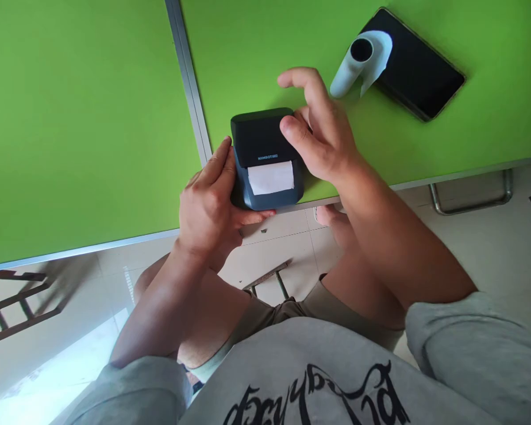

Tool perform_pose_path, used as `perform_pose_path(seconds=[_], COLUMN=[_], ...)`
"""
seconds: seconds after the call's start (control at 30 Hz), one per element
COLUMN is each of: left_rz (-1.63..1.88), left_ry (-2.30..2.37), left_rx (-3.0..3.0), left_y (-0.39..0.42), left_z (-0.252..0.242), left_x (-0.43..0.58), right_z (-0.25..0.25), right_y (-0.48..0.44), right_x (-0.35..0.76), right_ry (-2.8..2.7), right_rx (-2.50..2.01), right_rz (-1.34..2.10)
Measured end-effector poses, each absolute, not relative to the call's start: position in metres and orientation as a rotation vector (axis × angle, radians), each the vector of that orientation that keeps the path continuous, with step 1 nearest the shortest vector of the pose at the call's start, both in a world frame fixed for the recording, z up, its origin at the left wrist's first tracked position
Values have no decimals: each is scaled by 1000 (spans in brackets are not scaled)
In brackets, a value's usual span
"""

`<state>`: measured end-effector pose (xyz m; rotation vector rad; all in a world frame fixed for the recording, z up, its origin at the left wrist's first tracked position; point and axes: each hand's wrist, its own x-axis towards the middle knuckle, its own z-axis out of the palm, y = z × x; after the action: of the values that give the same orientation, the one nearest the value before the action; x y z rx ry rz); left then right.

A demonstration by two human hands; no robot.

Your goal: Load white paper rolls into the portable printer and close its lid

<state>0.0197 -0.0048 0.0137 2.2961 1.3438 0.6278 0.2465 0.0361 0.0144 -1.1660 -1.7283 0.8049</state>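
A dark label printer (265,133) with a lighter blue-grey base sits at the green table's front edge. From its front slot hangs a white paper label (271,178). My left hand (210,200) is closed around the printer's left side, its fingers along the side and its thumb under the front. At the upper right corner is my right hand (323,127). Its thumb lies on the dark lid and some fingers bend against the right edge, partly hidden, while the index finger is raised and curved away.
Beyond my right hand, a roll of pale label paper (347,71) stands with its end unrolled over a black smartphone (425,71). A metal strip (188,82) divides the green tabletop (79,118). Below the edge are my legs, metal table legs and a tiled floor.
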Motion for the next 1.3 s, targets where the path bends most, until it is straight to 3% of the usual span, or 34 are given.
perform_pose_path(seconds=[0.67,1.03,1.3], left_rz=[622,1102,1220], left_ry=[1266,1194,1147], left_rx=[2229,1553,1385], left_y=[-2,-1,7], left_z=[10,19,16], left_x=[18,17,23], right_z=[17,15,7], right_y=[34,35,39], right_x=[252,250,253], right_ry=[-1674,-1722,-1777], right_rx=[-1341,-1232,-1285], right_rz=[855,734,649])
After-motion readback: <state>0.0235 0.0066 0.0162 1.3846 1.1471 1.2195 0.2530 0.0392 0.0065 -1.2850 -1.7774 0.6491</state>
